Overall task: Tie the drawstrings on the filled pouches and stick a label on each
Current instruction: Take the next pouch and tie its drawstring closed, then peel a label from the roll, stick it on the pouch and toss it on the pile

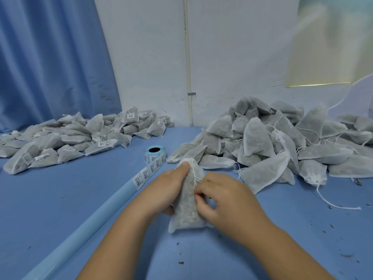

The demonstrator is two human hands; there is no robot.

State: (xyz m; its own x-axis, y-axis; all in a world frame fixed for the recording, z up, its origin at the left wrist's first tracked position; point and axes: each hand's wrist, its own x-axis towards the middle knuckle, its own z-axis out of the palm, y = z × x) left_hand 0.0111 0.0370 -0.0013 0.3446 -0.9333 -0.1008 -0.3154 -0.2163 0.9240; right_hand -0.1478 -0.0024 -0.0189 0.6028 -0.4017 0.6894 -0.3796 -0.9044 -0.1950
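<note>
filled pouch held upright at centre of the bench, near the label roll and its unrolled strip. left grip wrapped round the pouch's neck and left side; right grip pinches the drawstring at the pouch's right side. labelled pile at far left, unlabelled pile at right, well apart.
</note>
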